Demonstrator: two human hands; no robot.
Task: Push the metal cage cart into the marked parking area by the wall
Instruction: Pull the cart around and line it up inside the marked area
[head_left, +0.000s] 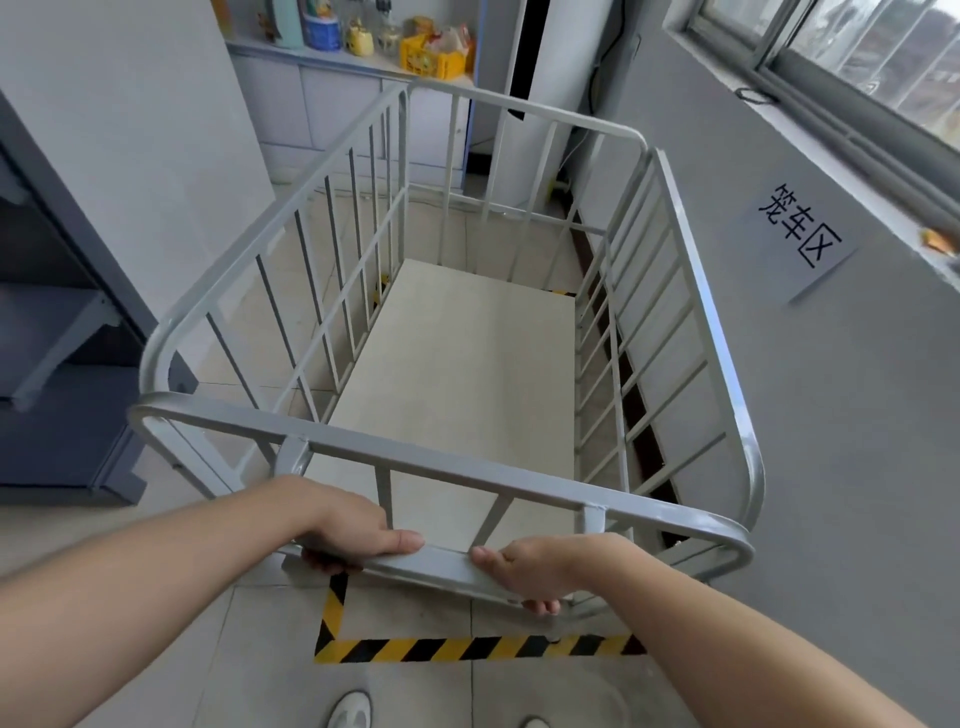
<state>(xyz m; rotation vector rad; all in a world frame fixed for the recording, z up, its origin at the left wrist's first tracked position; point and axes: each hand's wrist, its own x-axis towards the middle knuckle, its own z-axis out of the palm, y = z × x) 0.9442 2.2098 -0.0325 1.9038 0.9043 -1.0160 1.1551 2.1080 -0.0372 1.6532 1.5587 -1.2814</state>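
Both bare hands hold the metal cage cart (467, 480) by the lower crossbar (447, 564) of its near end panel. The left grip (348, 525) and the right grip (545, 566) sit close together near the middle of that bar. Each is wrapped around it, thumb laid along the top and fingers curled underneath. Holding low and central like this probably lets the person push straight ahead and steer with small nudges, without swinging one corner.

The cart stretches away ahead of the grips, and its pale deck (467, 364) carries nothing. Its long right side runs just beside the grey wall (831, 415), to the right of the right grip. A paper sign (800, 239) with printed characters is stuck on that wall, likely labelling the bay.

Yellow-and-black hazard tape (467, 648) marks the parking area on the floor. Its near line lies below and behind the grips, and its left edge runs forward under the left grip. More tape shows through the bars far ahead.

The cart looks almost wholly inside the box, so only a short final push or a slight straightening seems left. The main risk is scraping the wall side.

A dark shelving unit (62, 364) stands well to the left of the left grip. A white shoe (350, 709) shows behind the tape.
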